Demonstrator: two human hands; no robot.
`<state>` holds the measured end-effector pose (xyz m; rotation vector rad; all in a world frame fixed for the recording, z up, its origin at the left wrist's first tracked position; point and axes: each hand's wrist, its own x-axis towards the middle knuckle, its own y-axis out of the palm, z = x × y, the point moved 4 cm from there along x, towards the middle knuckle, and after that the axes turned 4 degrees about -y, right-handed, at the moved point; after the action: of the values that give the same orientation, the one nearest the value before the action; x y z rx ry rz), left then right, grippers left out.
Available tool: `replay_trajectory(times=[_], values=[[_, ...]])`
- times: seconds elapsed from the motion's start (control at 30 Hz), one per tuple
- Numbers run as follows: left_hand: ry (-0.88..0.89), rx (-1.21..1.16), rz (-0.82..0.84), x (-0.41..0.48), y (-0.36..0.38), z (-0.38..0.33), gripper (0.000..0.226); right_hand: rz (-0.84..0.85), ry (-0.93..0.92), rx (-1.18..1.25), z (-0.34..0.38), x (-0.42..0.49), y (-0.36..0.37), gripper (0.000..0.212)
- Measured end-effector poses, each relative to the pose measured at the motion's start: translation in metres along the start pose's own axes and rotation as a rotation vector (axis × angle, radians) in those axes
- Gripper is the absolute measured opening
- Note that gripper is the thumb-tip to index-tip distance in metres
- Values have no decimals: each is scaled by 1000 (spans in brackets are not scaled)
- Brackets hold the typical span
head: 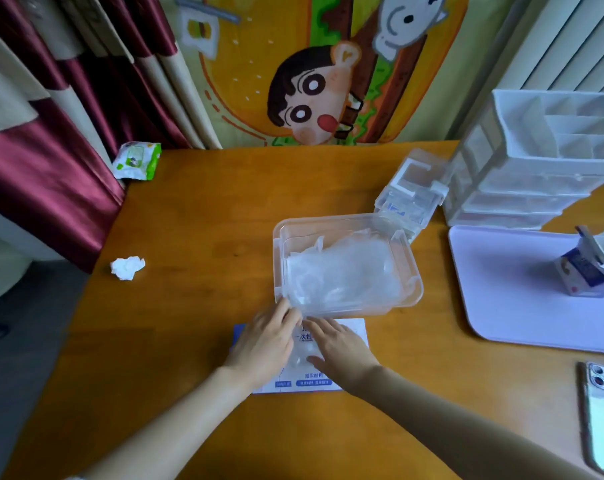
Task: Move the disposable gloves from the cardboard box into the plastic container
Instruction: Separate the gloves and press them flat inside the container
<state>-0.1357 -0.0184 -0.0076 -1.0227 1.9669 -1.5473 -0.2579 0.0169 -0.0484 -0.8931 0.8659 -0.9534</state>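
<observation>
On my feed the plastic container [345, 230] sits open near the middle of the wooden surface [189, 220], and a loose heap of clear disposable gloves [342, 271] lies inside it, reaching most of the way across its floor. Just in front of it, touching or nearly touching its near wall, the cardboard box [349, 327] lies flat with its printed face up. Both hands are over that box. The right hand [342, 348] rests on it with straight, spread fingers, gripping nothing. The left hand [266, 341] reaches to the container's near left corner; its fingers [290, 313] are slightly bent there, and I cannot tell whether they pinch any film. A bit of clear film [302, 356] shows between the two hands. A crumpled tissue [127, 268] lies well to the left, a white tray [518, 306] to the right, and a phone [602, 417] at the right edge.
</observation>
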Motion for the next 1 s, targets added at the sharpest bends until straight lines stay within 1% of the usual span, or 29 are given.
replay_trajectory(times=[0.07, 0.13, 0.17, 0.27, 0.3, 0.33, 0.4, 0.47, 0.53, 0.6, 0.7, 0.83, 0.93, 1.0], values=[[-18, 4, 24, -10, 5, 3, 38, -10, -56, -84, 3, 9, 5, 65], [-46, 40, 91, -18, 8, 5, 34, -26, -61, -195, -1, 16, 12, 56], [-81, 58, 170, -21, 11, 8, 37, -30, -58, -214, -2, 18, 12, 51], [-281, 95, 453, -35, 27, 25, 70, -13, -92, -271, 0, 16, 8, 44], [-322, 89, 504, -38, 30, 27, 76, -14, -104, -286, 0, 14, 7, 45], [-341, 74, 522, -39, 33, 28, 79, -20, -116, -294, 0, 12, 7, 48], [-350, 50, 536, -42, 35, 25, 83, -42, -119, -290, 1, 6, 6, 58], [-349, 50, 539, -44, 37, 20, 83, -12, -151, -283, 8, -3, 5, 62], [-352, 47, 531, -45, 37, 18, 82, 101, -180, -249, 16, -11, 9, 54], [-339, 49, 534, -44, 38, 18, 82, 165, -154, -255, 18, -15, 14, 49], [-351, 41, 540, -44, 39, 19, 84, 204, -51, -287, 19, -7, 16, 44], [-347, 49, 537, -42, 40, 18, 84, 316, -3, -394, 26, 2, 14, 32], [-337, 54, 530, -40, 38, 17, 84, 385, 14, -343, 31, 11, 11, 11], [-340, 52, 525, -40, 37, 18, 85, 380, 59, -274, 32, 17, 10, 14]])
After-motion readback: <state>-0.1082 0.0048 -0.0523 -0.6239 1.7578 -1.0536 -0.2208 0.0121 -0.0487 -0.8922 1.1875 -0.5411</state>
